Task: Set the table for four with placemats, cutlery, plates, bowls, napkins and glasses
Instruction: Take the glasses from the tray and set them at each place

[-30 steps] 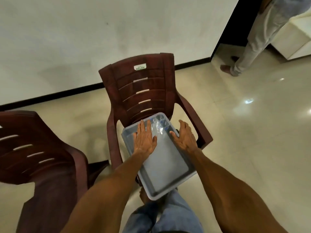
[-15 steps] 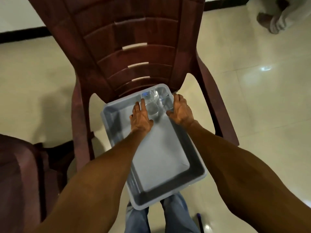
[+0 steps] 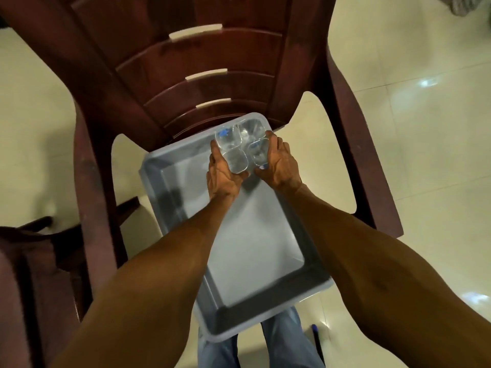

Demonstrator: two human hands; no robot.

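Four clear glasses [image 3: 240, 147] bunched in grey tub [image 3: 170, 197]; left hand [image 3: 221, 176] and right hand [image 3: 279, 166] curled round cluster; fragile, slippery; best squeezed evenly from outer walls.

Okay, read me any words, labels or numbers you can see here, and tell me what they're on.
No readable text.
Blue mark on one of the clear glasses: too small and blurred to read.
Grey tub, maroon chair: no lettering visible.

maroon plastic chair [image 3: 212, 83], grey tub [image 3: 255, 261] on it, glossy cream floor [image 3: 411, 128]
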